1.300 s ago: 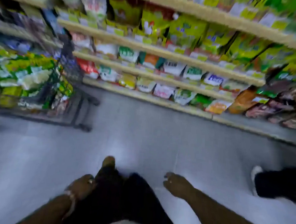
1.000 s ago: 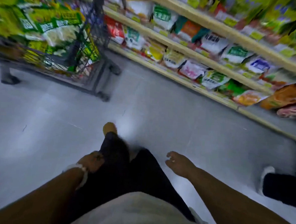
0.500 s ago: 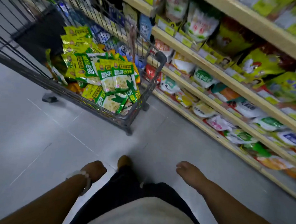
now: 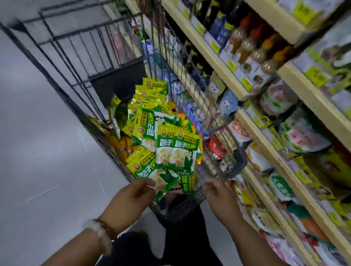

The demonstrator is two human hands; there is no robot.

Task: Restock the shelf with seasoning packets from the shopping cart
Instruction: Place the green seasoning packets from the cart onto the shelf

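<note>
**At the near end of the cart: a loose heap and a thin pinch**

In the shopping cart (image 4: 113, 53), the seasoning packets (image 4: 166, 140) lie in a slumped, overlapping heap against the near wire wall, green-and-yellow ones on top, orange ones beneath. Your left hand (image 4: 131, 198) has its thumb and fingers closed on the lower edge of the nearest packet (image 4: 165, 181), which leans over the cart's near rim. Your right hand (image 4: 218, 194) is just beside that rim with its fingers loosely curled; the picture is too smeared to tell whether they touch anything, but they seem to hold nothing.

The main risk is the grip. You have the packet by one edge only, so a quick pull may let the glossy film slip out, or drag its neighbours over the rim onto the floor (image 4: 35, 165), since they overlap it. Bring your right hand under the stack before lifting.

The shelf (image 4: 258, 138) to your right is already crowded with pouches. Pushing new stock in carelessly could knock front pouches off the ledge. The view is also blurred, so check the label against the shelf slot before placing.
</note>
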